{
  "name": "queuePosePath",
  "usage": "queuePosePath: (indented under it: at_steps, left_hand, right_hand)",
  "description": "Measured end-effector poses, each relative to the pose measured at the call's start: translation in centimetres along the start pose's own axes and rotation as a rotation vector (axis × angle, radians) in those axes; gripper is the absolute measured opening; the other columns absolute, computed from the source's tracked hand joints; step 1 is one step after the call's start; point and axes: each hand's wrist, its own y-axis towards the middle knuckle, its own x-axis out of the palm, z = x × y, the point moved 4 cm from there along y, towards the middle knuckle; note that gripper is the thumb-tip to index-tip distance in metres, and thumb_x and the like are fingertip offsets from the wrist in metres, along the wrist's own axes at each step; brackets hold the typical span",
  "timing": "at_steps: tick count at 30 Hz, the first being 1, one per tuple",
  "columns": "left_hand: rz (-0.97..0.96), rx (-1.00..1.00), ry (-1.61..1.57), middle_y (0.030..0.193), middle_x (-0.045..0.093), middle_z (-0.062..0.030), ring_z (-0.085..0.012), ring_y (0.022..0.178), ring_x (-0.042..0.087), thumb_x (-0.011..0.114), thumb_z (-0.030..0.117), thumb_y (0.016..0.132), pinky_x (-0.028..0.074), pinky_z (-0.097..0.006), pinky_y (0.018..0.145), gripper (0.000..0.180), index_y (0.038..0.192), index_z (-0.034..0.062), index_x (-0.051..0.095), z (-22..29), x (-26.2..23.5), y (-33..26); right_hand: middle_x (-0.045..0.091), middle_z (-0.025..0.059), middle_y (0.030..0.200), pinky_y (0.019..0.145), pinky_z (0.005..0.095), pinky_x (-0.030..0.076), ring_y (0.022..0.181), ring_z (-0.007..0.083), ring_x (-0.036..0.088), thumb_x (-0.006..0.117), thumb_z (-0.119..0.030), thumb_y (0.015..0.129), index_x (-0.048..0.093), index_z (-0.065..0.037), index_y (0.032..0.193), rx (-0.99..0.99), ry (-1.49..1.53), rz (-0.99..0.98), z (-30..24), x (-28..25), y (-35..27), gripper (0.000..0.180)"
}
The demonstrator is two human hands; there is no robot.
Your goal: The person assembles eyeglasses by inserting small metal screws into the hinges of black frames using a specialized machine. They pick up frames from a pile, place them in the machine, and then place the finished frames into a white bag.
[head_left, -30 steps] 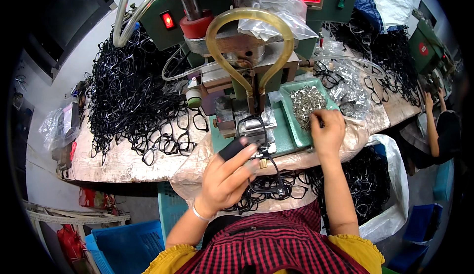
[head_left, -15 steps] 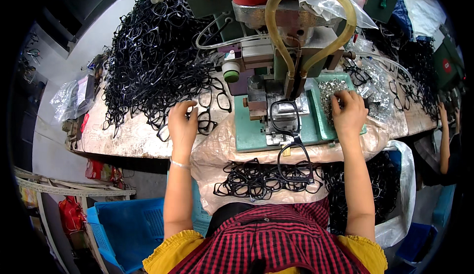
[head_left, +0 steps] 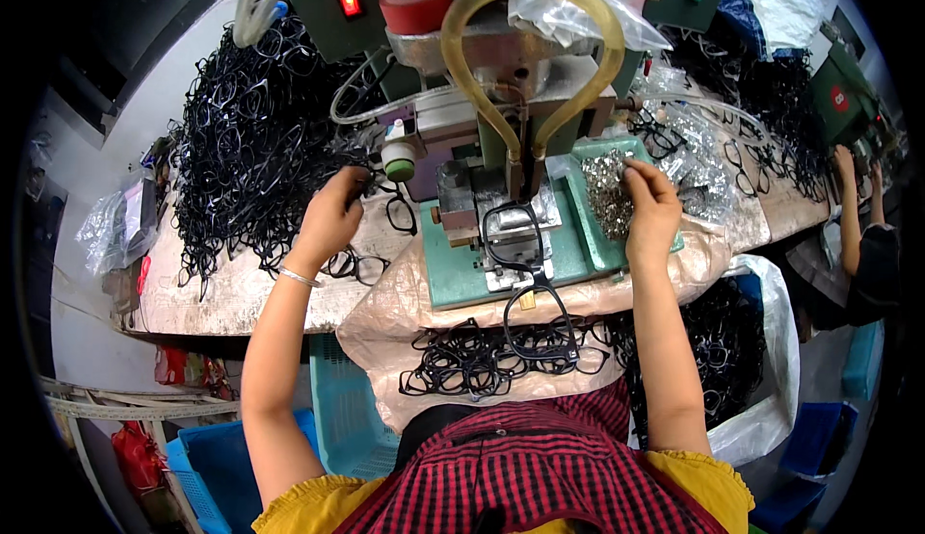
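A black eyeglass frame (head_left: 513, 235) rests in the green-based press (head_left: 462, 279), one lens rim under the press head and the other hanging toward me. My left hand (head_left: 332, 214) reaches to the near edge of a big heap of black eyeglass frames (head_left: 255, 120), its thumb apart from its bent fingers, fingertips beside dark frames. Above the green tray (head_left: 624, 257) of small shiny metal parts (head_left: 607, 197) is my right hand (head_left: 655, 211). Its thumb and forefinger come together at the parts; whatever lies between them is too small to see.
Several black frames (head_left: 472, 361) lie on brown wrapping over my lap edge. A lined bin of frames (head_left: 718, 361) stands at right, blue crates (head_left: 207, 457) at lower left. A yellowish hose (head_left: 453, 33) loops over the press. Another person's arms (head_left: 850, 207) show at far right.
My left hand has moved outward and up to the heap's edge. My right thumb and forefinger have closed together over the metal parts. The whole view has shifted slightly.
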Motion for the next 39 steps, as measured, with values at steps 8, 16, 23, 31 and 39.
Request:
queuePosePath:
  at_steps: [8,16,23,31,39]
  left_hand:
    - [0.417,-0.741,-0.882,0.079,0.052,0.0037,-0.0048,0.059,0.048,0.049,0.033,0.104,0.034,-0.018,0.049,0.025,0.108,0.0111,0.061,-0.5,3.1,-6.0]
    - [0.543,0.422,-1.017,0.105,0.062,-0.0188,-0.0256,0.086,0.062,0.056,0.017,0.099,0.06,-0.039,0.07,0.019,0.112,0.0029,0.057,16.3,-5.3,-1.9]
    - [0.618,0.448,-0.852,0.097,0.065,-0.0187,-0.0296,0.087,0.068,0.058,0.011,0.098,0.059,-0.039,0.072,0.014,0.103,-0.0016,0.058,18.9,-5.1,0.6]
    - [0.161,0.738,-0.182,0.105,0.073,-0.0058,-0.0204,0.063,0.052,0.077,0.011,0.072,0.053,-0.044,0.082,0.019,0.091,0.0116,0.074,21.8,0.5,-2.0]
    - [0.131,0.689,-0.264,0.099,0.073,-0.0047,-0.0198,0.065,0.056,0.081,0.007,0.068,0.052,-0.043,0.08,0.023,0.089,0.0101,0.072,22.0,0.9,-1.3]
  right_hand:
    - [0.071,0.0121,0.092,0.081,0.0307,0.05,0.088,0.023,0.066,0.071,0.0,0.078,0.073,0.0,0.094,-0.36,-0.126,-0.286,-8.2,5.6,-4.8,0.016]
    - [0.069,0.0104,0.104,0.091,0.0263,0.048,0.098,0.012,0.064,0.071,0.0,0.083,0.048,0.006,0.13,-0.002,0.32,-0.356,-9.4,8.1,-6.0,0.053]
    - [0.064,0.0142,0.119,0.098,0.0307,0.046,0.113,0.0187,0.06,0.06,0.007,0.086,0.044,0.006,0.136,0.123,0.399,-0.428,-11.5,8.1,-8.0,0.053]
    - [0.063,0.0202,0.124,0.106,0.0438,0.042,0.122,0.0372,0.055,0.07,-0.011,0.079,0.071,-0.004,0.107,-0.448,-0.921,-0.242,-5.3,1.0,-2.1,0.029]
    - [0.069,0.0189,0.108,0.092,0.043,0.049,0.106,0.0367,0.063,0.068,-0.011,0.082,0.068,-0.004,0.093,-0.492,-0.715,-0.108,-2.0,-1.4,1.6,0.014]
